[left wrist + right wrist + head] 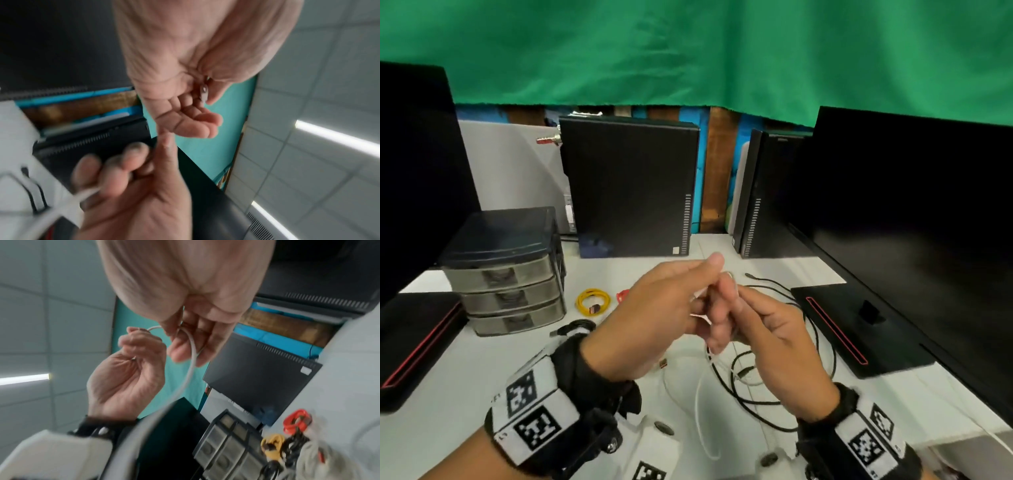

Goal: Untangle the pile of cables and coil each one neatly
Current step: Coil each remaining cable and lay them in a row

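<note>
Both hands are raised over the middle of the white table (pixel 482 359), close together. My left hand (pixel 702 291) pinches one end of a thin white cable (pixel 700 404), and its plug (pixel 204 92) shows between thumb and fingers. My right hand (pixel 726 308) grips the same white cable (pixel 190 363) a short way along, forming a small loop between the hands. The rest hangs down to the table. A loose black cable (pixel 822 342) sprawls under the right hand. Coiled yellow (pixel 593 301), red (pixel 623 295) and black (pixel 575 327) cables lie at left.
A grey drawer unit (pixel 506 274) stands at the left. Two black computer towers (pixel 630 192) (pixel 756 192) stand at the back. A monitor (pixel 911 222) and its base (pixel 859 325) fill the right, and another monitor base (pixel 414 335) lies at far left.
</note>
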Demonstrator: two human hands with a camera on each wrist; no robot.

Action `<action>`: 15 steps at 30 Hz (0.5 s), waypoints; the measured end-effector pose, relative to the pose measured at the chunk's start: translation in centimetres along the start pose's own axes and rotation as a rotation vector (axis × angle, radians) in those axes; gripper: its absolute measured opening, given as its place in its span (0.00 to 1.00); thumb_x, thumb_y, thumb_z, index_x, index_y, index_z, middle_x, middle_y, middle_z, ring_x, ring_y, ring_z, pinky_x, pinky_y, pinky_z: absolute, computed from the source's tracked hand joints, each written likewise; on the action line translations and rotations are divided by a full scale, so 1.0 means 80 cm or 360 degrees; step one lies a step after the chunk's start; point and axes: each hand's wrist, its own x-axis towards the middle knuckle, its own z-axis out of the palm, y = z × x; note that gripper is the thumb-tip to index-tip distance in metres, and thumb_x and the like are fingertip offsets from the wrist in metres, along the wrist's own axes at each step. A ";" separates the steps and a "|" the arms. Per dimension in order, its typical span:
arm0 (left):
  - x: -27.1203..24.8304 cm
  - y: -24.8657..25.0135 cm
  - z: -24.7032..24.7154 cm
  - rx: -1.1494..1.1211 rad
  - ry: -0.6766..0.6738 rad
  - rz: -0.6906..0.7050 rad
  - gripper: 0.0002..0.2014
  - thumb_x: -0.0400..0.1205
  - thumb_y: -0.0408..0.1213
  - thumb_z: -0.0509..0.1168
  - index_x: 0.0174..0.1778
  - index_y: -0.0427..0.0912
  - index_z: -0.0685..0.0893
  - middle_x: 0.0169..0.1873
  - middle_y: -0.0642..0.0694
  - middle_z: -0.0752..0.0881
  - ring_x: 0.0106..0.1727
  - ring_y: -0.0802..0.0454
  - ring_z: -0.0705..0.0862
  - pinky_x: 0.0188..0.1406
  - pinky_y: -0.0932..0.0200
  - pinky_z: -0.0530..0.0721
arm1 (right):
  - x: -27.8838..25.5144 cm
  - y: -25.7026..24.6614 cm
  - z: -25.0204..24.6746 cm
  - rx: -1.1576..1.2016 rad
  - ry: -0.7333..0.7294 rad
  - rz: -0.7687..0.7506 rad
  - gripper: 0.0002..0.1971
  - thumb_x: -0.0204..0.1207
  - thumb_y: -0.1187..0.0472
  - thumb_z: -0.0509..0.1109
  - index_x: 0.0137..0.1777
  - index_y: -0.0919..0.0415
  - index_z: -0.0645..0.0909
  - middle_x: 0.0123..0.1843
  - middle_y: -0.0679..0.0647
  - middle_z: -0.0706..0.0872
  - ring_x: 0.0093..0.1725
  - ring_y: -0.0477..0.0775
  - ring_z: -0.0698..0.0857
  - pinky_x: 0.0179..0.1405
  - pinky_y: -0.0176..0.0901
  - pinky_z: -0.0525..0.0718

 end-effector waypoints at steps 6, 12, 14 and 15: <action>0.011 -0.002 -0.008 -0.0529 0.0262 0.0206 0.20 0.91 0.40 0.52 0.47 0.35 0.86 0.50 0.38 0.92 0.58 0.44 0.91 0.61 0.49 0.88 | -0.018 0.010 0.020 -0.0172 -0.0160 0.0395 0.14 0.89 0.55 0.60 0.65 0.46 0.86 0.23 0.54 0.74 0.20 0.49 0.70 0.23 0.36 0.72; 0.019 -0.025 -0.036 0.1245 0.0276 0.0727 0.16 0.91 0.39 0.55 0.51 0.48 0.90 0.46 0.57 0.90 0.52 0.64 0.87 0.48 0.73 0.80 | -0.029 -0.024 0.004 -0.0594 -0.0369 0.0148 0.11 0.89 0.55 0.62 0.52 0.52 0.87 0.26 0.42 0.70 0.27 0.42 0.67 0.30 0.32 0.68; 0.016 -0.030 -0.036 0.1281 0.0007 0.0586 0.17 0.92 0.38 0.55 0.48 0.45 0.90 0.41 0.56 0.90 0.47 0.61 0.88 0.46 0.72 0.79 | -0.023 -0.049 -0.011 -0.0692 -0.0249 -0.0044 0.11 0.87 0.55 0.64 0.49 0.52 0.88 0.28 0.43 0.78 0.28 0.43 0.71 0.31 0.31 0.70; 0.014 -0.030 -0.032 0.1130 -0.0123 0.0475 0.18 0.92 0.38 0.55 0.47 0.42 0.89 0.38 0.53 0.90 0.44 0.58 0.89 0.48 0.69 0.80 | -0.020 -0.058 -0.019 -0.0732 -0.0177 -0.0133 0.11 0.87 0.56 0.64 0.48 0.52 0.88 0.31 0.43 0.83 0.29 0.44 0.74 0.32 0.31 0.72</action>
